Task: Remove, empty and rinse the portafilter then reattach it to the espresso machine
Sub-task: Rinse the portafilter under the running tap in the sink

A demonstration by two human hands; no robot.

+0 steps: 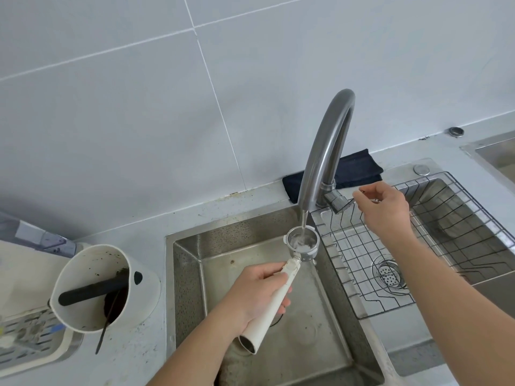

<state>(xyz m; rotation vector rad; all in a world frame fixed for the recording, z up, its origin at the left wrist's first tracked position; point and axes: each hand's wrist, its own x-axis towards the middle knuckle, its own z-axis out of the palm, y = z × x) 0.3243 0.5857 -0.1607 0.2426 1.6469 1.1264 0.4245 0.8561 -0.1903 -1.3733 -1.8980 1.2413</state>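
L hand (259, 291): fist round portafilter (281, 285) handle; basket under running faucet (324, 151). R hand (383, 207): fingertips pinching lever (338, 203). Removed, emptied; rinsing; reattach left.

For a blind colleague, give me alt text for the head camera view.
The left hand holds a white-handled portafilter under the running faucet over the sink; the right hand is at the tap lever.

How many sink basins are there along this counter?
3: the left basin under the running tap, the middle basin holding a wire rack, and a third basin cut off at the right edge.
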